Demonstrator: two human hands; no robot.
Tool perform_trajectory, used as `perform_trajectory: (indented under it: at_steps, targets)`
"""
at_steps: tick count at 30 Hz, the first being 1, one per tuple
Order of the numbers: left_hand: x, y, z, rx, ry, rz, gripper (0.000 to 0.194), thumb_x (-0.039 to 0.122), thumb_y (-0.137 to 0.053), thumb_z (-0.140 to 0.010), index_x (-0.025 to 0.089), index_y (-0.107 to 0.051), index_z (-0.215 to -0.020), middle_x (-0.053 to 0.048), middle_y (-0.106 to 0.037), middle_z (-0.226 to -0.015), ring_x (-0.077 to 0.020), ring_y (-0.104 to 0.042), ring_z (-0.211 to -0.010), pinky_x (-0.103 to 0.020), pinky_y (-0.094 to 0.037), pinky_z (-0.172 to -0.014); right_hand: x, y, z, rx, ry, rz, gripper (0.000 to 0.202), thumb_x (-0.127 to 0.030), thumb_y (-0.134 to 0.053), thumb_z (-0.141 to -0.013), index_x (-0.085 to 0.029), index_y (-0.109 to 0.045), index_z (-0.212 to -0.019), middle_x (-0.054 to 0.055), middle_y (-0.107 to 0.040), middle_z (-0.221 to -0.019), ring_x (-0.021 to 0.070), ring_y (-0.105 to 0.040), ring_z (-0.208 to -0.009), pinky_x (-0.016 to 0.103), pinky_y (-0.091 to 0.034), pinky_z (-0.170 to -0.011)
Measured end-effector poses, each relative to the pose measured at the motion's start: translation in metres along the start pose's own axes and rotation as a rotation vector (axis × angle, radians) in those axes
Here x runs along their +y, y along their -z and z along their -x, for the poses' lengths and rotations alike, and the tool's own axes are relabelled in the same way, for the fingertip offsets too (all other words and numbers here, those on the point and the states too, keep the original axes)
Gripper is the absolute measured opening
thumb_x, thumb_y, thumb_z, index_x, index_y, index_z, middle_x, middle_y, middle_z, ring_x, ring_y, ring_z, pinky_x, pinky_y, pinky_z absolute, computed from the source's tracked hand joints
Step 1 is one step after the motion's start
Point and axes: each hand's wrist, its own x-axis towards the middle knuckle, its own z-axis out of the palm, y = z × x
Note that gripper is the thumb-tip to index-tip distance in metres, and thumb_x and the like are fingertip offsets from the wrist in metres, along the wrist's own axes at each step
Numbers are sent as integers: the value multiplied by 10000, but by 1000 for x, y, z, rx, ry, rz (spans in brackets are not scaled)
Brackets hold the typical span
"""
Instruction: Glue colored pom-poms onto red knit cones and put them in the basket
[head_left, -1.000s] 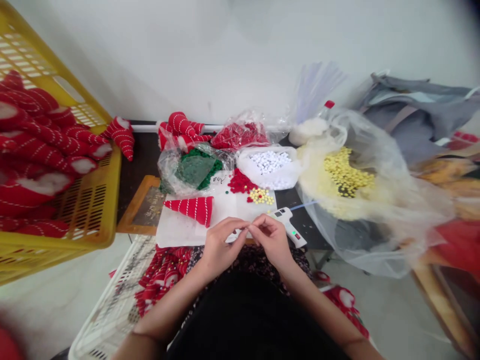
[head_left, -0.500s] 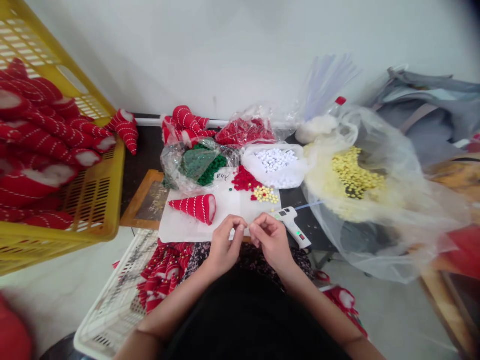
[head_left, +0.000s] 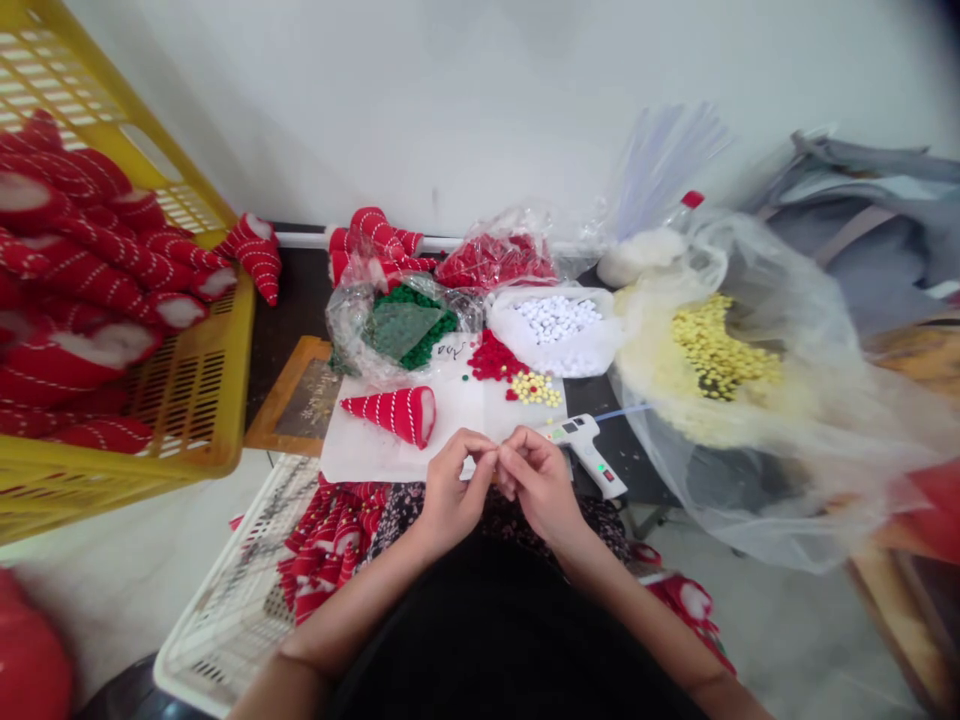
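My left hand (head_left: 459, 480) and my right hand (head_left: 538, 482) meet fingertip to fingertip over the near edge of a white paper sheet (head_left: 360, 455). Both are pinched closed; whatever sits between the fingertips is too small to make out. Left of them, a red stuffed cone (head_left: 394, 415) with white stitched stripes lies on its side, its white filling showing at the wide end. A white glue gun (head_left: 592, 455) rests just right of my right hand, with a glue stick in its back. Small yellow pompoms (head_left: 534, 389) and red pompoms (head_left: 491, 357) are heaped beyond my hands.
Bags of green pompoms (head_left: 412, 325), white pompoms (head_left: 559, 320) and yellow pompoms (head_left: 724, 350) stand behind. A yellow crate (head_left: 236, 400) full of red cones is at left. Below the table edge sits a white basket (head_left: 217, 590). Clear glue sticks (head_left: 664, 165) stand against the wall.
My fingertips have come together, closing the small gap between them. The whole view has shifted slightly; the cone and the glue gun lie as before.
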Motion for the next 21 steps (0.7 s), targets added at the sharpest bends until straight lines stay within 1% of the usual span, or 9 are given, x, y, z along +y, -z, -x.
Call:
perform_trajectory:
  at_steps: [2,4,7,9,10,13,16,19,21]
  targets:
    - [-2,-1,-1,27,87,59,344,518,-614,-1023,214,-636,-864,-23,-623,-772,-157,-576,-710,-290,-475,-683,0,0,1,9,51,5,464,-583,-803,-877,-232,-542,-723,-65,-530,-542,82,-416,-439,213,-367,-429]
    - [-4,-3,-3,51,221,166,410,590,-654,-979,213,-621,-821,-3,-581,-726,-147,-536,-677,-284,-459,-661,0,2,1,59,131,61,380,-544,-780,-908,-233,-595,-791,-51,-576,-606,93,-465,-469,221,-409,-445]
    - [-7,-7,-6,63,404,360,470,636,-770,-867,200,-631,-762,13,-551,-676,-128,-487,-639,-276,-439,-645,-4,6,1,107,286,292,179,-379,-789,-916,-238,-720,-1001,-3,-681,-779,131,-602,-604,248,-518,-532]
    - [-7,-8,-7,56,497,480,480,626,-845,-790,188,-653,-756,9,-570,-685,-123,-495,-649,-272,-442,-648,-7,9,0,65,420,481,176,-270,-775,-920,-247,-769,-1094,25,-730,-867,155,-659,-694,278,-569,-617]
    - [-7,-8,-7,48,531,529,482,617,-869,-764,182,-660,-752,9,-569,-683,-120,-496,-649,-268,-443,-645,-8,10,-2,32,484,555,177,-241,-761,-931,-254,-785,-1105,33,-749,-883,163,-675,-714,291,-580,-642]
    - [-4,-7,-6,0,594,611,486,603,-876,-766,172,-653,-725,23,-506,-642,-110,-461,-630,-260,-431,-623,-9,14,-6,-38,610,691,125,-238,-720,-975,-270,-811,-1056,52,-801,-900,202,-726,-766,337,-605,-681]
    - [1,-5,-3,-36,634,658,472,586,-848,-816,166,-656,-717,25,-456,-657,-103,-420,-630,-258,-413,-603,-3,20,-10,-29,701,792,138,-269,-671,-1007,-271,-806,-979,67,-821,-909,235,-764,-825,378,-629,-739]
    - [8,-2,2,-66,651,725,404,549,-842,-843,153,-778,-891,3,-477,-731,-102,-417,-663,-260,-414,-614,2,29,-13,101,753,867,169,-268,-632,-1019,-257,-772,-925,67,-808,-869,219,-752,-773,348,-610,-716]
    - [12,-1,5,-84,663,789,434,534,-863,-830,158,-827,-1045,-7,-498,-760,-102,-419,-676,-267,-419,-632,1,35,-15,215,710,883,153,-289,-637,-1018,-243,-731,-907,55,-776,-813,196,-709,-685,319,-575,-653]
